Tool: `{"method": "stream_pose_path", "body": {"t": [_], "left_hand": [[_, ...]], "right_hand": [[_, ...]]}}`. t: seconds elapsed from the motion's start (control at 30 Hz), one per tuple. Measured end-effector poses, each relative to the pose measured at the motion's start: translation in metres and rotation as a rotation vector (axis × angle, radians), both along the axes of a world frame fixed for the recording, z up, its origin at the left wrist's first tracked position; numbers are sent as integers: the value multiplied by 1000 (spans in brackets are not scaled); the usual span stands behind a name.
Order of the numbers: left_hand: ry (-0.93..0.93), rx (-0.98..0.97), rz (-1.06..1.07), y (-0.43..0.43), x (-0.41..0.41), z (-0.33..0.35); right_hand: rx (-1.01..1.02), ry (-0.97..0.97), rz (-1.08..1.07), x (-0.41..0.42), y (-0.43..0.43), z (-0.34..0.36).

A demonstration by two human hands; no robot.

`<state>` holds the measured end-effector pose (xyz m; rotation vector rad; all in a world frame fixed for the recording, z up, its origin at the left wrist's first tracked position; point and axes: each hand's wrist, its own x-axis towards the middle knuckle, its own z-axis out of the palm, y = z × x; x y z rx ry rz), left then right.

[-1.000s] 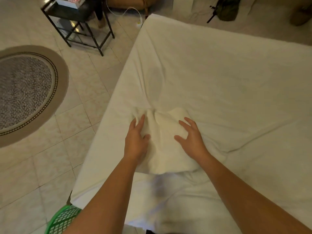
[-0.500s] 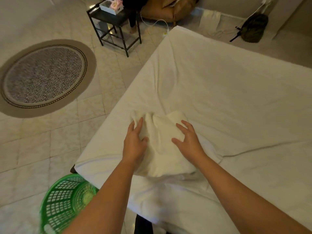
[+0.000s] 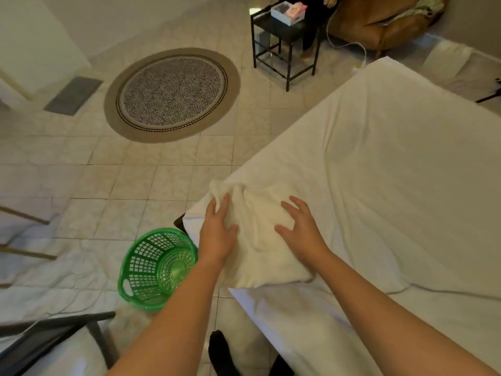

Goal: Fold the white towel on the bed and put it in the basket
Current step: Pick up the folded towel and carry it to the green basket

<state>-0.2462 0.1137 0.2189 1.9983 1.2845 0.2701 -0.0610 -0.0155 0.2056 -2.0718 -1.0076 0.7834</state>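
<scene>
nearest, two bare forearms reaching forward. left hand (image 3: 218, 234) laid on the folded white towel (image 3: 260, 240), fingers spread, tips pressing into a bunched corner. right hand (image 3: 302, 233) flat on the towel's right part, fingers splayed, gripping nothing. towel lies at the bed (image 3: 393, 185) corner, on the white sheet. green basket (image 3: 156, 268) stands empty on the tiled floor just beside that corner. further off: round rug (image 3: 172, 95), black side table (image 3: 284, 44) with a box.

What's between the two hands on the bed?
Only the white towel, bunched; left hand and right hand both rest on it, seen from the head view.
</scene>
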Motion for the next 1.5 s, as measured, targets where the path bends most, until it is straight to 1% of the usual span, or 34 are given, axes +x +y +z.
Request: {"method": "stream_pose_path", "body": {"t": [0.2,0.4,0.73,0.93,1.17,1.5], "left_hand": [[22,46,136,18,-73,-15],[68,92,220,42,-147,-31],[142,-18,327,98,-272,-73],[165,-87,343,134,-336,-108],[191,-141,367,163,-374,-158],[294,-242,440,192,-382,-257]], "right_hand": [[-42,-17,142,-57,47,-9],[-82,-33,259,-123,96,-21],[-175,-27,368,-244,176,-61],[-234,-14,409,-306,221,-97],[-297,24,447,-348,258,-146],[-396,31,536,-366,306,-244]]}}
